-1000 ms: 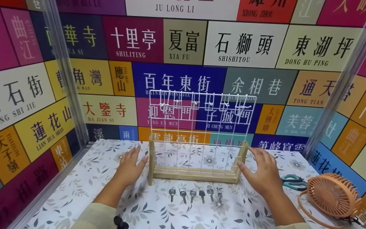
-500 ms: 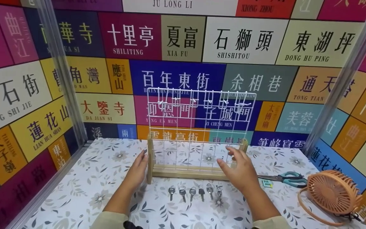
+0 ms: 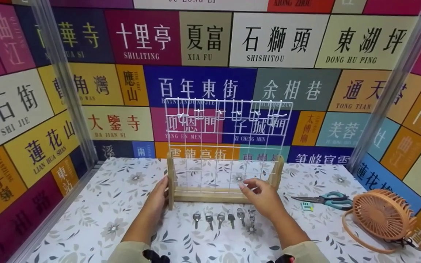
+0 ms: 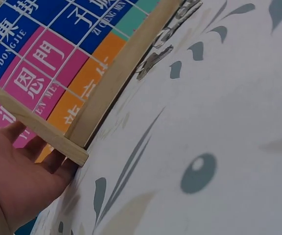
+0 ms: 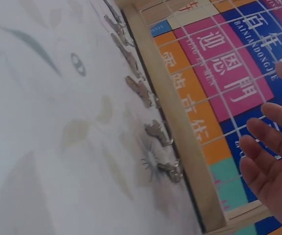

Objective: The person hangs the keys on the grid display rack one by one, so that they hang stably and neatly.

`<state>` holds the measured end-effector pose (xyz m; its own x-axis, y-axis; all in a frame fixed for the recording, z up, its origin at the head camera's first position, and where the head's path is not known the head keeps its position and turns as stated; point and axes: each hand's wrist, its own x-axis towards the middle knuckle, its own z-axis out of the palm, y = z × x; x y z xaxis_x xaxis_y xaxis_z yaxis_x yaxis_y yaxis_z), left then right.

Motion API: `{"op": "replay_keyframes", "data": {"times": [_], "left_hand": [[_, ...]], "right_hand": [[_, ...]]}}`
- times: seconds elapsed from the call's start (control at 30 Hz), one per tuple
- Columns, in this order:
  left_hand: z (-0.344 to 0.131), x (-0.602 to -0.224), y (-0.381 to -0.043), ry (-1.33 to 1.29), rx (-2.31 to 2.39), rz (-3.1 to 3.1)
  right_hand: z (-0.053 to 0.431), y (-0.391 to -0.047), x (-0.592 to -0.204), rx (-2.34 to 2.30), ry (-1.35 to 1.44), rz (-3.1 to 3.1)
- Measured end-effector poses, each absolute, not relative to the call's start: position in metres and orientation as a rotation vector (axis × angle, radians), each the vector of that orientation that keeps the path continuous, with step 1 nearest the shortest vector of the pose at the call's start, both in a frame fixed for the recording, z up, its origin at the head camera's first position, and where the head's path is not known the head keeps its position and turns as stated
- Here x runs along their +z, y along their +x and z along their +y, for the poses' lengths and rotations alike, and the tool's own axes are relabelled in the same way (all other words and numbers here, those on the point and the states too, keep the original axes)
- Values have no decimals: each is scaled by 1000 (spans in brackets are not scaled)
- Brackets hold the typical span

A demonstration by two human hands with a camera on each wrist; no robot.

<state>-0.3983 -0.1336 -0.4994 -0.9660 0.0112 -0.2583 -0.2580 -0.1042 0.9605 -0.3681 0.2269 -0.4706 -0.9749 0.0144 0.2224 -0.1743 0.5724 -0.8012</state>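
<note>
A white wire grid rack [image 3: 226, 146] stands upright in a wooden base, with several white hooks [image 3: 236, 114] along its top. My left hand [image 3: 156, 199] is at its left wooden post, holding it; in the left wrist view the fingers of the left hand [image 4: 26, 169] pass behind the post [image 4: 43, 128]. My right hand [image 3: 263, 197] hovers before the lower right of the grid, fingers loosely bent and holding nothing. In the right wrist view its fingers [image 5: 258, 164] are spread near the wires. Several keys [image 3: 220, 219] lie in a row before the base.
Scissors with teal handles [image 3: 333, 201] and a small green-and-white item [image 3: 307, 206] lie to the right. An orange fan [image 3: 383, 219] with a strap stands at the far right. The table wears a floral cloth [image 3: 115, 226]; colourful sign panels [image 3: 199, 84] surround it.
My right hand has moved left from the right post to before the grid, its fingers bending more. My left hand has come in against the left post. The keys stay put.
</note>
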Motion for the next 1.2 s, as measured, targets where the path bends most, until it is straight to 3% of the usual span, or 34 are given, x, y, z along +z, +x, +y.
{"op": "replay_keyframes", "data": {"times": [0.5,0.77,1.2], "left_hand": [[-146,-508,-397,-65,2225,1981],[-146,-511,-399,-103,2189,2013],[-148,-514,-396,-20,2190,2047]], "right_hand": [[260,-380,-507,1616,323,-2782],[280,-384,-516,1576,600,-2855],[281,-385,-518,1545,544,-2888]]}}
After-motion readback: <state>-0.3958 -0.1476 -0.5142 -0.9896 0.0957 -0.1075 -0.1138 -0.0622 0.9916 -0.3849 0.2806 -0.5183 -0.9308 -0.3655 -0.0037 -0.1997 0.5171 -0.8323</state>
